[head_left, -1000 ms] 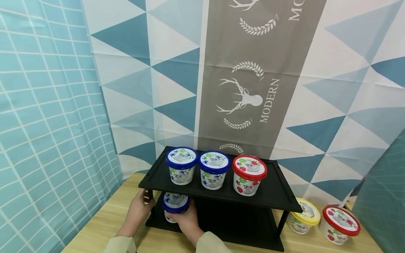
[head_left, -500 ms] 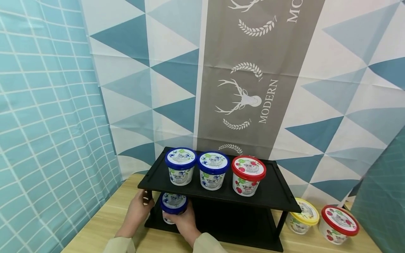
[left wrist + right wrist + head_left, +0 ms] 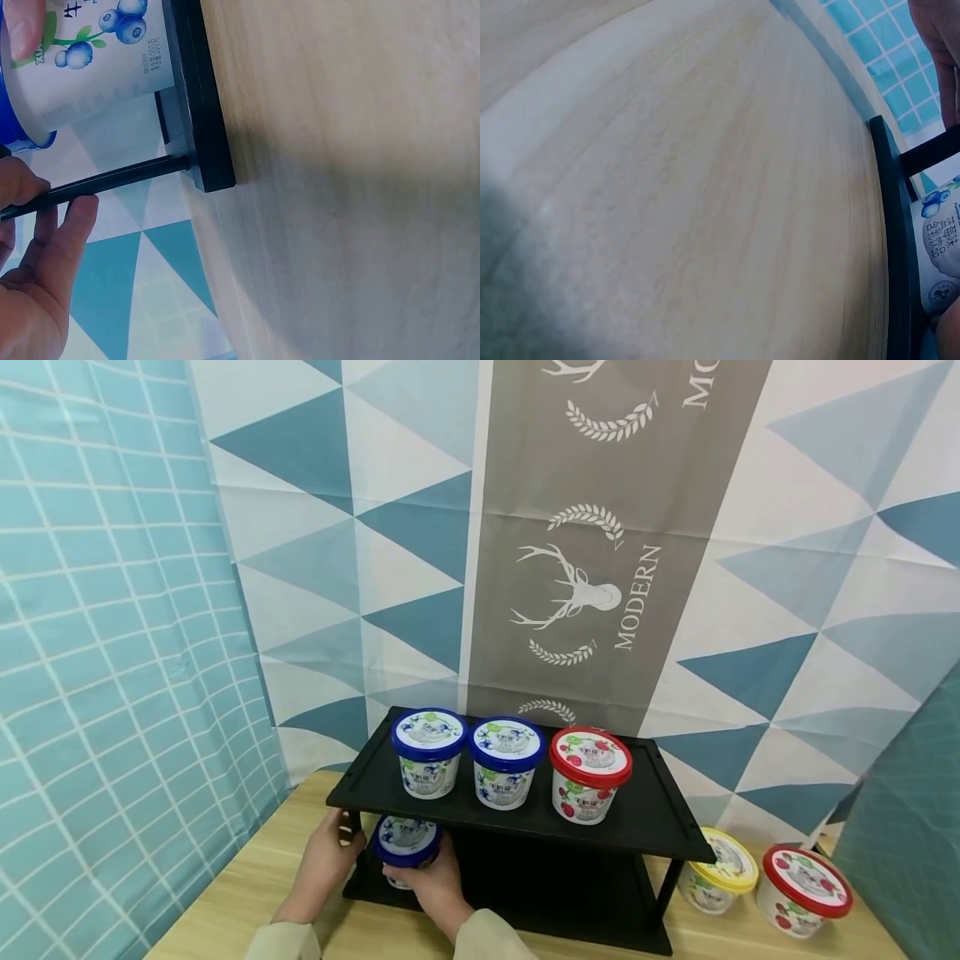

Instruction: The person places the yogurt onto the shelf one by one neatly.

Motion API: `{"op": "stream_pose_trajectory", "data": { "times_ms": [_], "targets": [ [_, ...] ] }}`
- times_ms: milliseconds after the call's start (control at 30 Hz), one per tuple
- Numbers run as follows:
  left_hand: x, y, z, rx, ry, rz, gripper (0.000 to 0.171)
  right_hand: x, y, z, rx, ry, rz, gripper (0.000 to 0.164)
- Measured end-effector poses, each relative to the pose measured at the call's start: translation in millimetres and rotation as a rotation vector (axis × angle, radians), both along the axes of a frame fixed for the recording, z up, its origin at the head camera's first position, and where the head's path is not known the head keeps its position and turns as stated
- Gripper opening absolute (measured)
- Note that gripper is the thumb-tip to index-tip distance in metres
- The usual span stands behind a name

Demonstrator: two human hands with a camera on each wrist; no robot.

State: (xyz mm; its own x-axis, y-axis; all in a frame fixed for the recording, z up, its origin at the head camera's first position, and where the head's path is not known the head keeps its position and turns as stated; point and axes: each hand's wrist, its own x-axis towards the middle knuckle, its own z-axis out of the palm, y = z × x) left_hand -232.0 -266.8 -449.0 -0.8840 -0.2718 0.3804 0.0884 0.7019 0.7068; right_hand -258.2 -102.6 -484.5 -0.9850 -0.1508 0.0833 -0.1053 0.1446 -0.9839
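A two-tier black rack (image 3: 637, 802) stands on the table. My right hand (image 3: 437, 887) grips a blue-lidded tub (image 3: 407, 835) at the left end of its lower shelf (image 3: 555, 885), under the upper tier. Blueberries are printed on that tub's white wall (image 3: 97, 82) in the left wrist view; its base sits right at the shelf. My left hand (image 3: 324, 860) holds the rack's front left post (image 3: 112, 177) between thumb and fingers. On the upper shelf stand two more blue-lidded tubs (image 3: 429, 753) (image 3: 507, 762) and a red-lidded tub (image 3: 590, 774).
A yellow-lidded tub (image 3: 718, 870) and another red-lidded tub (image 3: 804, 891) stand on the wooden table (image 3: 232, 910), right of the rack. Patterned cloth (image 3: 412, 527) hangs behind, and blue checked cloth (image 3: 112, 652) hangs at the left.
My right hand has shifted the blue-lidded tub a little left and back along the lower shelf, toward the left post. My left hand keeps its place on the post.
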Motion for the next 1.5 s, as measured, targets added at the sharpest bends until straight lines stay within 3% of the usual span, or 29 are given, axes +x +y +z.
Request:
{"op": "stream_pose_trajectory", "data": {
  "times_ms": [500, 800, 1000, 1500],
  "targets": [
    [-1.9, 3, 0.6, 0.008, 0.001, -0.012, 0.051, 1.1, -1, -2.3, 0.003, 0.014, -0.038, 0.097],
    [-2.8, 4, -1.0, -0.001, -0.005, -0.014, 0.050, 1.6, 8, -0.6, -0.011, 0.009, 0.035, 0.097],
    [-3.6, 5, 0.1, -0.009, 0.006, -0.022, 0.050, 2.2, 25, 5.0, 0.026, -0.010, 0.084, 0.089],
    [-0.5, 0, 3.2, 0.010, -0.026, -0.009, 0.049, 5.2, 61, 18.2, 0.168, 0.047, 0.021, 0.060]
  ]
}}
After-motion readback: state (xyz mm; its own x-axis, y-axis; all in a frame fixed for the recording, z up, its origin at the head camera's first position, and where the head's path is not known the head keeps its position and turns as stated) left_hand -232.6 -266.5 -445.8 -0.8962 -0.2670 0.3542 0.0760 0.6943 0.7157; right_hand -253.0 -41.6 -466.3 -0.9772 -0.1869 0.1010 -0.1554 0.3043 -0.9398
